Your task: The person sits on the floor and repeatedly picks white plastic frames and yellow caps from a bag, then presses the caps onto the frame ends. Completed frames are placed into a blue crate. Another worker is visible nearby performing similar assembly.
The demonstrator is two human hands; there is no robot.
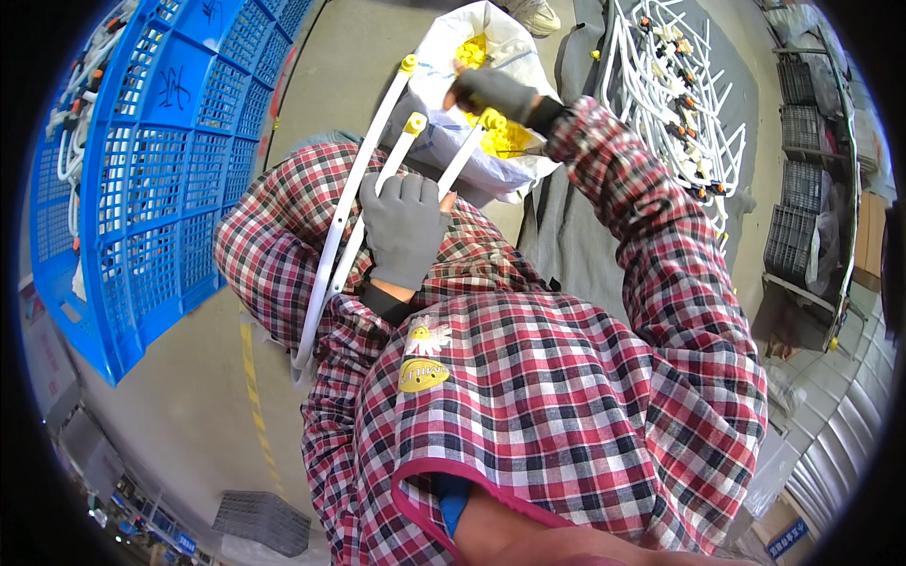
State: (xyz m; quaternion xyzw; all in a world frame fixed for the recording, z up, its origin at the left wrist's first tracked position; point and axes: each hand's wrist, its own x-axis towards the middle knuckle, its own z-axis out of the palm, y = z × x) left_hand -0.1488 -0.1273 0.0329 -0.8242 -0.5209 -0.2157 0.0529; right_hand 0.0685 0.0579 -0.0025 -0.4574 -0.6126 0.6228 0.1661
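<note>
Crate (203,156) stands left of the grip; a grey mat (576,236) spreads to its right. Beyond the grip sits a white sack (434,66). White tubes (458,168) are clasped in the left hand (408,226), ends pointing past it. By one end is the right hand (500,92); whether it pinches anything, I cannot tell. Yellow caps (415,123) tip the tubes.

Smooth, glossy tubes (351,189); plastic crate (176,99)
</note>
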